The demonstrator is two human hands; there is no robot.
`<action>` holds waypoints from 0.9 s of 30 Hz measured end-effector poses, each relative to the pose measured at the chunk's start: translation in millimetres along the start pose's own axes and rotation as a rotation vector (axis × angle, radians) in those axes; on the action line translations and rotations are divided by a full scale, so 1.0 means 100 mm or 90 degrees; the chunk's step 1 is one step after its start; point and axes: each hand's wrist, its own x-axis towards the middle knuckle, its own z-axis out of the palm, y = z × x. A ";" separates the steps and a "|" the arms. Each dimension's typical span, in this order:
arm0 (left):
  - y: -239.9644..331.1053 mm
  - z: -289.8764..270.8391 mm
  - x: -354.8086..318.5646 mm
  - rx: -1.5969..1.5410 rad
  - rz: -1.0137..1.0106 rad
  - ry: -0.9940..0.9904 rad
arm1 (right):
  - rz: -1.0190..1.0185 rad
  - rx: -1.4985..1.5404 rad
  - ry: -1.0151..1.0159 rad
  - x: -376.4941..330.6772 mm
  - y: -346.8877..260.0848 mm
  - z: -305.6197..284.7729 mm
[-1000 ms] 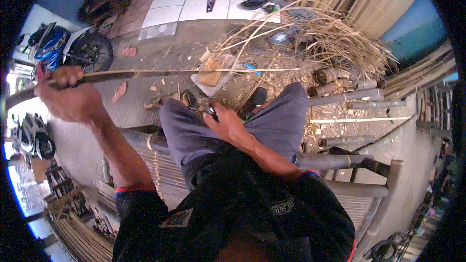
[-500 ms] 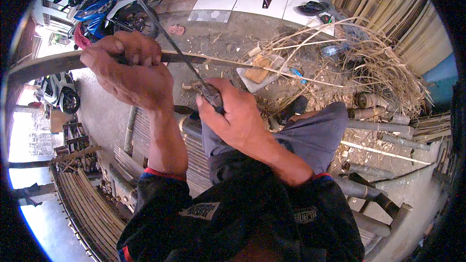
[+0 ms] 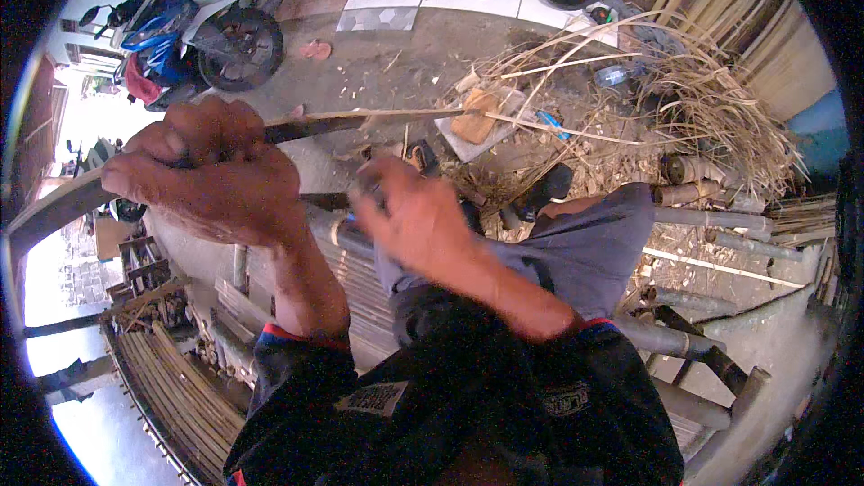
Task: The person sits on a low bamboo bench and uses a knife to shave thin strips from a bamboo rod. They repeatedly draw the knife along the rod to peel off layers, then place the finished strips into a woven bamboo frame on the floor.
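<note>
— Which way does the long, thin, brown bamboo strip [image 3: 360, 120] run?

— Nearly level across the view, left to right. Its broader dark end comes in from the left edge; it narrows to a pale tip out over the heap of dry straw-coloured bamboo shavings [image 3: 693, 90].

— And the hands?

— The left hand [image 3: 211, 175] is clenched in a fist around the strip, knuckles up; the strip passes through it and leaves on both sides. The right hand [image 3: 418, 220] sits just below the strip, fingers curled around a dark handle [image 3: 324, 201] that pokes out leftwards. It's blurred, so I cannot tell whether it touches the strip.

— What's underneath?

— Grey-trousered knees [image 3: 585, 243], a slatted bamboo bench [image 3: 351, 279], and a blue motorbike [image 3: 180, 31] at upper left.
</note>
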 end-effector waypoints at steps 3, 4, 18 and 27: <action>-0.01 0.01 0.02 -0.020 0.001 0.014 | 0.119 0.002 -0.041 0.08 0.38 -0.04; -0.06 0.00 0.03 -0.025 -0.002 0.015 | 0.127 0.033 -0.049 0.08 0.38 -0.04; -0.25 0.12 0.30 -0.035 -0.008 0.012 | 0.148 -0.042 -0.023 0.28 1.15 0.31; -0.60 0.12 0.74 0.025 0.046 -0.030 | 0.227 -0.088 -0.026 0.63 1.97 0.47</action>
